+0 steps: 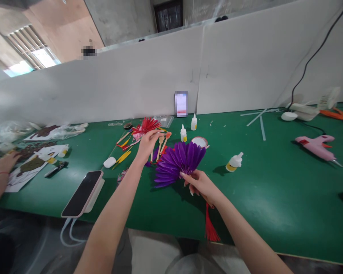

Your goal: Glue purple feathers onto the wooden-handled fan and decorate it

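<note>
A purple feather fan (175,161) is spread out in my right hand (200,184), pinched at its base between thumb and fingers. Below that hand hangs a red tassel (210,224). My left hand (151,144) reaches over the craft pieces behind the fan, its thumb and fingertips close together. Whatever sits between those fingertips is too small to make out. Just beside them is a wooden stick with an orange-red tip (168,135). A red feather piece (150,125) lies behind my left hand, and yellow feathers (122,156) lie to its left.
Glue bottles stand nearby, one (234,162) right of the fan. A round white dish (199,142) sits behind it. A pink glue gun (316,147) lies at right. A phone (82,194) with cables is at front left. Another person's hand (7,161) works at far left.
</note>
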A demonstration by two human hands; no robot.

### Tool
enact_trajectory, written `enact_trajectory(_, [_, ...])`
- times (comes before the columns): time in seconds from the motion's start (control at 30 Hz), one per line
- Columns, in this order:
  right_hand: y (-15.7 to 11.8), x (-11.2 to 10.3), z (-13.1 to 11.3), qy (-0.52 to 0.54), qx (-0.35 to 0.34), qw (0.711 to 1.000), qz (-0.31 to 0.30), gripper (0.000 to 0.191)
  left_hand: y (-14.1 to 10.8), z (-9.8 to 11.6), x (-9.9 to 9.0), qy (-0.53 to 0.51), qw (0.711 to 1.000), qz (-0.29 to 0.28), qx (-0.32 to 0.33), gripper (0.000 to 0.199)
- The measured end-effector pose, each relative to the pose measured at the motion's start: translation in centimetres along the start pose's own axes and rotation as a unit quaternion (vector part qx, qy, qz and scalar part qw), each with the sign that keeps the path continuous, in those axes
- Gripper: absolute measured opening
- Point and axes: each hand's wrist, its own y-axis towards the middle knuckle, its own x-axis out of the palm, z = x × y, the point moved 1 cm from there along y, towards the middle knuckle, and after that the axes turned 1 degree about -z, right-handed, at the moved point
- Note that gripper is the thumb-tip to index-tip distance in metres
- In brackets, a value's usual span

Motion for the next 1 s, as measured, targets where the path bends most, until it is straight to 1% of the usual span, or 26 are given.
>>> enact_trajectory(0.07, [0.2, -0.1, 0.1, -0.003, -0.002, 1.0, 0.001, 0.038, -0.6, -1.5, -0.8, -0.003, 0.997, 0.073, -0.012, 0.027])
enact_trajectory(0.13, [0.3, -0.3, 0.3, -0.005, -0.008, 1.0, 0.005, 0.038, -1.3, -2.9, -1.3, -0.005, 0.993, 0.121, -0.015, 0.028])
enact_trajectory(0.23, [0.5, -0.3, 0.4, 0.002, -0.003, 1.0, 0.028, 0.041, -2.2, -4.7, -1.8, 0.001, 0.987, 0.161, -0.009, 0.029])
enact_trajectory(0.3, [0.4, -0.2, 0.2, 0.017, 0.016, 0.999, 0.049, 0.044, -2.7, -5.4, -1.8, 0.014, 0.983, 0.182, -0.003, 0.03])
enact_trajectory(0.37, [0.4, -0.1, -0.1, 0.034, 0.035, 0.996, 0.07, 0.048, -3.3, -5.7, -1.6, 0.023, 0.982, 0.185, -0.005, 0.031])
enact_trajectory(0.5, [0.3, 0.1, -0.4, 0.065, 0.039, 0.992, 0.099, 0.049, -4.0, -5.4, -0.8, 0.02, 0.991, 0.132, -0.021, 0.033])
enact_trajectory(0.63, [0.4, 0.1, -0.3, 0.05, 0.043, 0.992, 0.107, 0.048, -4.1, -4.3, -0.1, 0.03, 0.998, 0.061, -0.02, 0.033])
enact_trajectory(0.7, [0.4, 0.1, -0.3, 0.043, 0.044, 0.992, 0.106, 0.048, -3.9, -3.5, 0.1, 0.036, 0.999, 0.024, -0.005, 0.034])
enact_trajectory(0.8, [0.3, 0.1, -0.2, 0.038, 0.045, 0.994, 0.094, 0.048, -3.3, -1.9, 0.7, 0.064, 0.998, -0.016, 0.024, 0.034])
enact_trajectory(0.9, [0.3, 0.1, -0.2, 0.03, 0.044, 0.995, 0.081, 0.047, -2.3, -0.3, 1.9, 0.117, 0.989, -0.058, 0.066, 0.031])
enact_trajectory(1.0, [0.3, 0.0, -0.2, 0.022, 0.045, 0.995, 0.082, 0.047, -1.4, 0.6, 3.1, 0.138, 0.981, -0.085, 0.102, 0.028])
